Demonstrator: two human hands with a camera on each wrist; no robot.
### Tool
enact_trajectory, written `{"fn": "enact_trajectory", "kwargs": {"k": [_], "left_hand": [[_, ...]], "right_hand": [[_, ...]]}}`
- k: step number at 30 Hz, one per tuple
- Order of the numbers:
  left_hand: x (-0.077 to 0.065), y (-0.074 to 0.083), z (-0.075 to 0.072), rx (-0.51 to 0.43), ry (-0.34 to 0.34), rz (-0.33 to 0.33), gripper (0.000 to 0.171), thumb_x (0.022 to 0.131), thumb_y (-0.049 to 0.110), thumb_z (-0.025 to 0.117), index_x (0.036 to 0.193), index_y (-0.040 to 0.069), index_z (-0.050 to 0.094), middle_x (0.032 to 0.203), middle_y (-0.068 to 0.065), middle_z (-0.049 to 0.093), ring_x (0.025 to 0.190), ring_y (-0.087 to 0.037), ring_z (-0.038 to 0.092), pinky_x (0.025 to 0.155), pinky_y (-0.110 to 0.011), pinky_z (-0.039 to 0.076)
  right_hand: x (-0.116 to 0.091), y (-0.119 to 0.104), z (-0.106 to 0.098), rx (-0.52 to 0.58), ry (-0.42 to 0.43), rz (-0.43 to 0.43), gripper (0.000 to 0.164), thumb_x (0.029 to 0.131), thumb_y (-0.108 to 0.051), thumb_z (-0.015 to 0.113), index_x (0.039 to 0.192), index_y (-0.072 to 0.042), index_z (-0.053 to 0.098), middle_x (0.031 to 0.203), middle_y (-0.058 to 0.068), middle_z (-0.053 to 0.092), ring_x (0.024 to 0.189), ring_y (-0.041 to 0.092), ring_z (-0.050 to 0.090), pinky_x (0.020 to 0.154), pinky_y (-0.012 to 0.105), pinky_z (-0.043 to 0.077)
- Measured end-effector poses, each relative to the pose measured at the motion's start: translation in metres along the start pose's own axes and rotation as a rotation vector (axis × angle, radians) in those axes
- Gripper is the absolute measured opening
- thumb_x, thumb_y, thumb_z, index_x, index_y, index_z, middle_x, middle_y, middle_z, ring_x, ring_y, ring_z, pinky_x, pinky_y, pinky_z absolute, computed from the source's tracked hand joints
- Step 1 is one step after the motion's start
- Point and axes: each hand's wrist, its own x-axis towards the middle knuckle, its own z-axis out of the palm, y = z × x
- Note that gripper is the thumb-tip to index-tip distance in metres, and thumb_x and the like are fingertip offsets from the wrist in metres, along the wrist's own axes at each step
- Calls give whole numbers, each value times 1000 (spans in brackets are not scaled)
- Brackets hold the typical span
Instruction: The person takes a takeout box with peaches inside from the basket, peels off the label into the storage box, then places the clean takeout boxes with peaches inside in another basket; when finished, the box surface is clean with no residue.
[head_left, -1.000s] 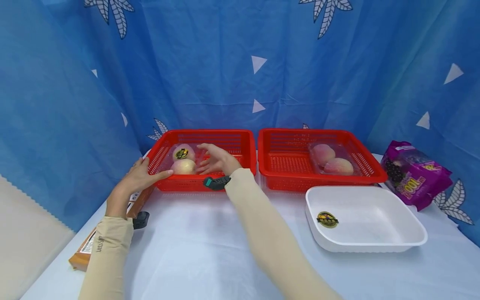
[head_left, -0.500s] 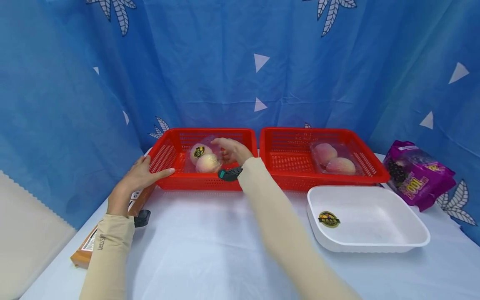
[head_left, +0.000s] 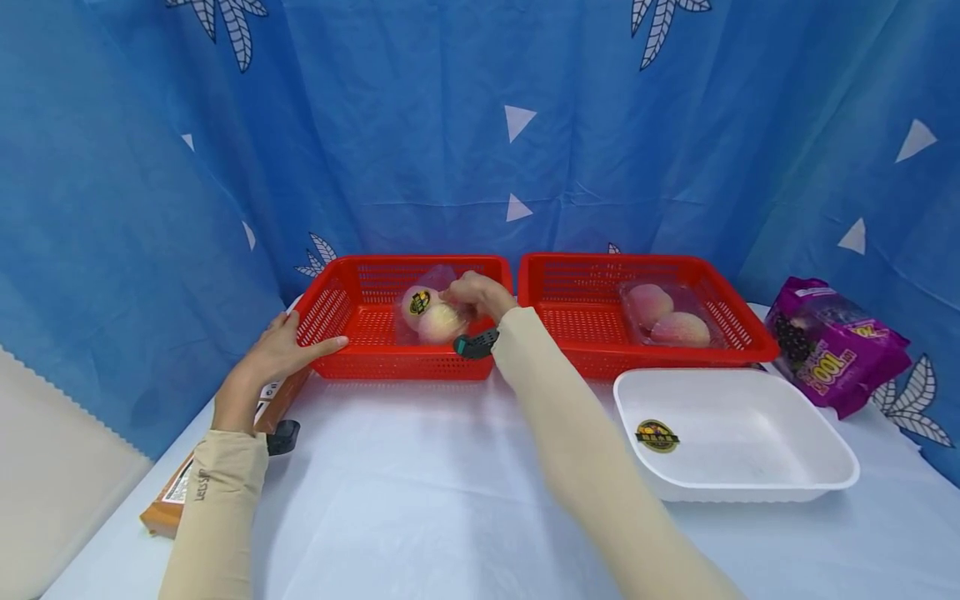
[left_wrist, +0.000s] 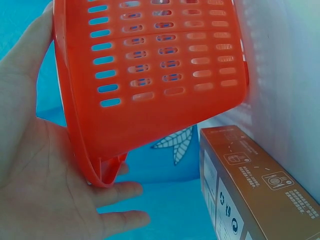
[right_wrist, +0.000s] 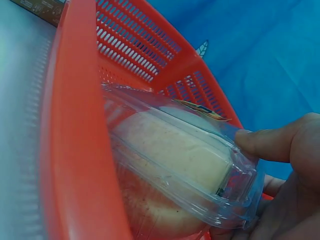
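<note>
My right hand pinches one end of a clear plastic clamshell of peaches, thumb on the lid and fingers beneath. The pack, with a black and gold sticker, is tilted inside the left red basket. In the head view its peaches show through the plastic. My left hand rests against that basket's left corner, its fingers and thumb stretched out. In the left wrist view the fingers lie straight by the rim's corner.
Beside it stands a second red basket with another peach pack. A white tray with a sticker lies in front, a purple bag at far right. A brown box lies under the left arm; a blue curtain hangs behind.
My right hand has moved right and now pinches the peach pack, which has slid right within the left basket and tilted. The left hand has stayed at the basket's corner.
</note>
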Motion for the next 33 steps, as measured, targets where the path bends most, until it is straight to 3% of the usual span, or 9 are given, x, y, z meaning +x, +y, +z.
{"fn": "enact_trajectory", "kwargs": {"k": [7,12,16,20,25,29,33], "left_hand": [[2,2,1,-8,3,5,117,79,68,59,151,-3,2,150,-34,8,131,-53,20,88,-62,47],[3,3,2,-17,3,11,116,79,68,59,151,-3,2,149,-33,10,130,-52,22,87,-61,48],[2,1,2,-16,0,10,118,79,69,59,151,-3,0,150,-34,7,130,-52,21,87,-61,49],[2,0,2,-18,-1,5,118,79,69,59,151,-3,-2,150,-34,6,130,-53,20,87,-61,48],[2,-2,1,-13,-2,-2,119,79,69,58,150,-4,-3,150,-35,5,130,-54,20,87,-62,48],[2,-3,1,-18,-2,-1,119,79,69,59,151,-4,-2,149,-35,8,130,-53,22,87,-62,48],[1,-3,2,-24,-1,6,118,79,68,60,151,-4,-1,148,-35,10,129,-53,23,87,-62,48]], "right_hand": [[-2,0,-9,48,-8,-23,34,96,-13,56,65,-6,45,63,4,36,57,15,36,54,26,36],[-6,-1,-14,72,-25,-106,41,96,-9,54,58,-8,39,54,1,32,50,14,32,49,25,31],[-12,-6,-18,82,-41,-161,36,96,-8,53,63,-7,39,56,1,33,48,14,32,47,24,29],[-19,-10,-23,138,-46,-178,23,97,-9,54,78,-7,39,61,2,35,49,13,31,47,23,28],[-28,-12,-31,184,-59,-237,34,97,-8,53,69,-6,34,57,3,32,48,14,27,46,25,26],[-36,-13,-40,211,-39,-235,15,97,-12,54,92,-7,40,77,6,41,60,16,36,52,27,35],[-49,-14,-49,268,-32,-228,38,97,-14,54,127,-8,31,103,8,44,79,18,44,63,28,44]]}}
